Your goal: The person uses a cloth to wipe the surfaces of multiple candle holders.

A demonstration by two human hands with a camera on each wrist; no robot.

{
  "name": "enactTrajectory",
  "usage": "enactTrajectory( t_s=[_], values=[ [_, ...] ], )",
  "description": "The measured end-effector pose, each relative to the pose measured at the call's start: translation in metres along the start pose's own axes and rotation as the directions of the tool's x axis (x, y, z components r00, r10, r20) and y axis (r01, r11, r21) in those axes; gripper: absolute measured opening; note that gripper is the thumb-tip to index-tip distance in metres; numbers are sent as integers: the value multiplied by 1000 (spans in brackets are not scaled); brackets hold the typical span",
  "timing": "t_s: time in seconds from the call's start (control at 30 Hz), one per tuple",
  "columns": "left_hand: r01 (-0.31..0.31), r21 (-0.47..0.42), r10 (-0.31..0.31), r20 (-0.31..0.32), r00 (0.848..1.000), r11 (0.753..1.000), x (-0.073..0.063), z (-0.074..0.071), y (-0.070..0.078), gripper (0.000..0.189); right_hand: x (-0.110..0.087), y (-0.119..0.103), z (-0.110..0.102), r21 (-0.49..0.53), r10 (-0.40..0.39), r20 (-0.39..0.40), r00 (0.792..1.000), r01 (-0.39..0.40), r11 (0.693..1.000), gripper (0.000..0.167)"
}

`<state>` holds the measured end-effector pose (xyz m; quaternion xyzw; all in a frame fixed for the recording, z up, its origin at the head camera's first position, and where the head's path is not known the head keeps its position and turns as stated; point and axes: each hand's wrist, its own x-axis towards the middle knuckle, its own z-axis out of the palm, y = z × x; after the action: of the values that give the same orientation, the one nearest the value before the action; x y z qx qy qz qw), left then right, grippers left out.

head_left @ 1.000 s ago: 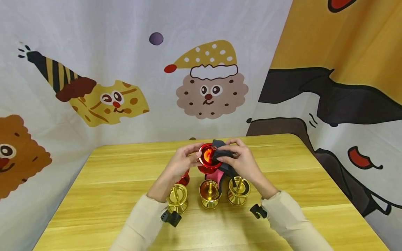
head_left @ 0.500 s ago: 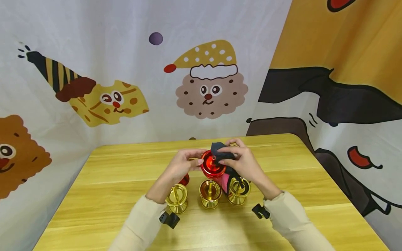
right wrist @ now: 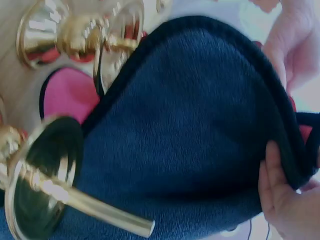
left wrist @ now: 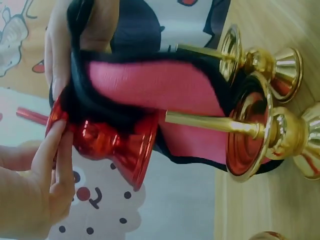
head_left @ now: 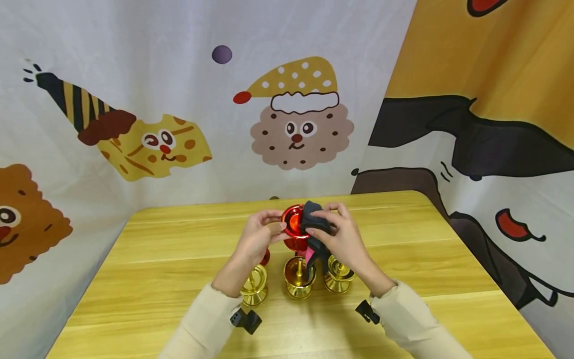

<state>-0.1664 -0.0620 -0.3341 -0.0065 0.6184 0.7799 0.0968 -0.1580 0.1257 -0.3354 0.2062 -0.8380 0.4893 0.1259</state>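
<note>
Above the table, my left hand (head_left: 255, 237) pinches the rim of a shiny red candle holder (head_left: 293, 222). Its waisted body and flared foot (left wrist: 135, 155) show in the left wrist view, with a thin tube sticking out of the dish. My right hand (head_left: 341, 233) grips a bunched dark cloth (head_left: 314, 215) against the holder's right rim. The cloth's pink side (left wrist: 150, 87) hangs down behind a gold holder in the left wrist view. In the right wrist view, the dark fuzzy side (right wrist: 185, 110) spreads broadly, fingers (right wrist: 272, 175) on its edge.
Three gold candle holders, left (head_left: 254, 286), middle (head_left: 299, 281) and right (head_left: 338, 276), stand in a row just below the hands. Another red piece (head_left: 266, 257) shows partly behind my left wrist. A cartoon-printed curtain (head_left: 179, 75) hangs behind the wooden table (head_left: 157, 279).
The red holder tipped and dropped slightly half a second ago, then came back up with its dish tilted. The cloth shifted left along its rim, and its hanging part now overlaps the middle gold holder.
</note>
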Motion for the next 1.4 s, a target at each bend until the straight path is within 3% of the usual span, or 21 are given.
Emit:
enactTrajectory(
  t_s=[0.1, 0.27, 0.4, 0.57, 0.67, 0.87, 0.97, 1.07, 1.17, 1.27, 1.4],
  values=[
    [3, 5, -3, 29, 1000, 1000, -1, 0, 2, 35, -1, -1, 2, 26, 5, -29, 1000, -4, 1000, 24],
    [-2, 58, -3, 93, 996, 998, 2, -4, 7, 31, 4, 2, -3, 35, -57, 4, 998, 57, 998, 20],
    [-12, 40, 11, 36, 999, 999, 4, -3, 8, 25, 8, 4, -5, 26, -85, 13, 996, 84, 996, 21],
    [-51, -55, 48, -57, 997, 997, 0, 5, 3, 21, 7, 0, 0, 0, -37, -52, 998, 37, 999, 24],
    [-65, -78, 62, -46, 997, 995, -1, 6, 1, 25, 4, -2, 3, 1, -21, -66, 998, 21, 1000, 23],
    [-40, 27, 39, 68, 997, 999, -2, -1, 5, 26, 9, 3, -6, 56, -77, 18, 997, 76, 996, 20],
    [-34, 28, 33, 35, 999, 999, -2, 1, 4, 21, 10, 2, -7, 26, -97, 11, 995, 97, 995, 21],
    [-50, 0, 50, -54, 997, 999, -4, 7, 0, 17, 5, -3, 1, -103, -124, -60, 990, 118, 988, 23],
    [-73, 16, 74, -101, 992, 997, -6, 11, -2, 17, -2, -8, 11, -221, -163, -114, 980, 135, 966, 25],
    [-87, 61, 93, -99, 991, 994, -6, 10, -3, 19, -6, -9, 14, -223, -164, -112, 980, 136, 965, 24],
    [-100, 120, 105, -38, 994, 988, -4, 2, 0, 21, 0, -5, 6, -139, -121, -49, 992, 113, 984, 22]
  ],
)
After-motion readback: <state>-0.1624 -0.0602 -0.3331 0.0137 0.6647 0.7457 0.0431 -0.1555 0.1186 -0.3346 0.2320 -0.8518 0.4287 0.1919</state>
